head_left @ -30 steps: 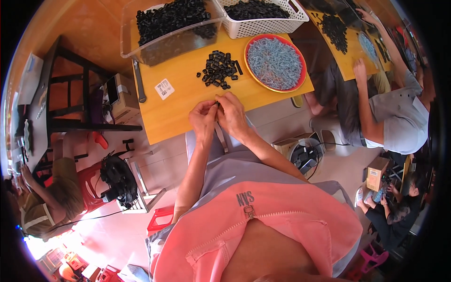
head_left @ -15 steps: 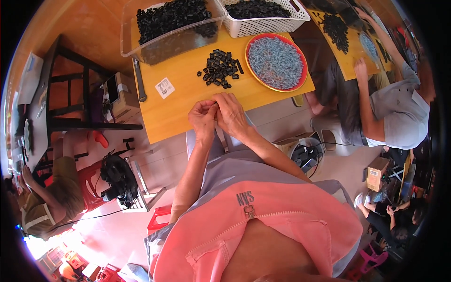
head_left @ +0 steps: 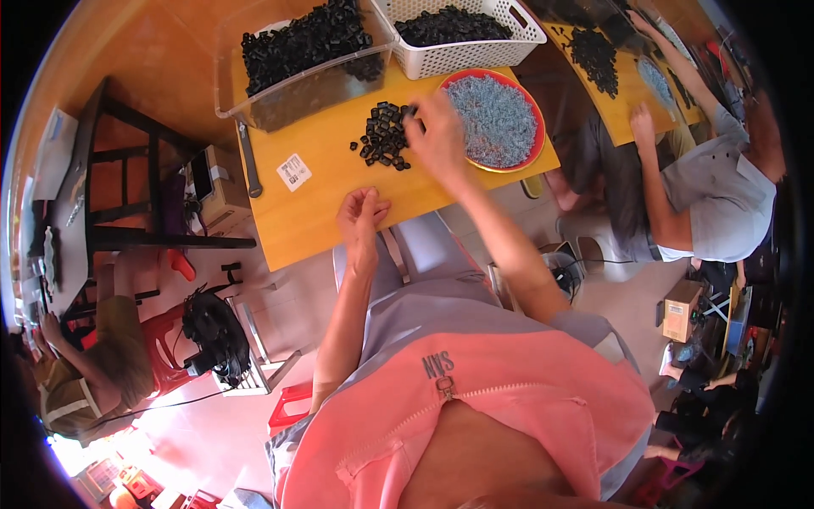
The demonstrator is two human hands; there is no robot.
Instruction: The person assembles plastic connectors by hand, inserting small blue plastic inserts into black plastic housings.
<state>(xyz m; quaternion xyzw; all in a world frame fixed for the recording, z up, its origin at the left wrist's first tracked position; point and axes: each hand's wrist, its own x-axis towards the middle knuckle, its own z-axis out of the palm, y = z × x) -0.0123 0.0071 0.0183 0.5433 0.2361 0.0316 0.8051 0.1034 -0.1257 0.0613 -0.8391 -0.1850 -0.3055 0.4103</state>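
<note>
Over the front part of the yellow table (head_left: 292, 229), my left hand (head_left: 362, 216) has its fingertips pinched together; anything between them is too small to make out. My right hand (head_left: 439, 140) is reaching forward, between a pile of small black plastic pieces (head_left: 383, 140) and a round red-rimmed plate (head_left: 485, 167). Motion smears its fingers, whose tips are at the right side of the pile, so a grip there cannot be made out. Heaped on the plate are many small blue-grey pieces (head_left: 496, 119).
A clear plastic bin (head_left: 297, 97) and a white perforated basket (head_left: 462, 59), both full of black parts, stand at the back. A black strap-like tool (head_left: 249, 161) and a white label (head_left: 295, 172) lie at left. A co-worker (head_left: 712, 191) sits at another yellow table to the right.
My hands were together at the table's front edge. My right hand has moved forward and right to the pile; my left has stayed near the edge, slightly lower.
</note>
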